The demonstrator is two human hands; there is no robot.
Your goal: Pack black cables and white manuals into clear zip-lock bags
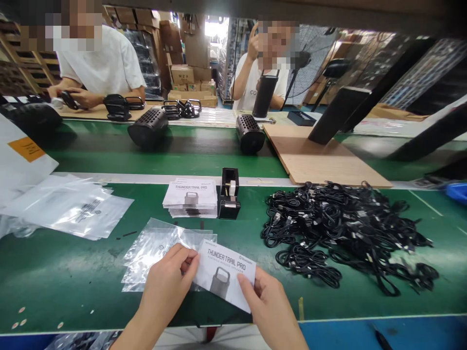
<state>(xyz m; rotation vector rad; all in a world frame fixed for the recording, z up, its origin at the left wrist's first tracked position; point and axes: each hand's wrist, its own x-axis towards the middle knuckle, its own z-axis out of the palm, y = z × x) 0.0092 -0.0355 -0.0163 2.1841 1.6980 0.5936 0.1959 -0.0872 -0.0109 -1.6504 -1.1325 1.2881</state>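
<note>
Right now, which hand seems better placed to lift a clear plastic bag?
Probably the left hand: it is over the clear, flat plastic bags, while the right hand grips the white printed booklet.

Site: factory floor, assembly or packing line. Evidence: long green work surface [80, 272] bearing a bulk heap of coiled black cables [339, 223], stacked printed leaflets [189, 197] and clear plastic bags [146, 250]; alike black speakers [251, 133] beyond. Background: two people [105, 63] at the far side, cardboard cartons [182, 75] piled behind them.
</note>
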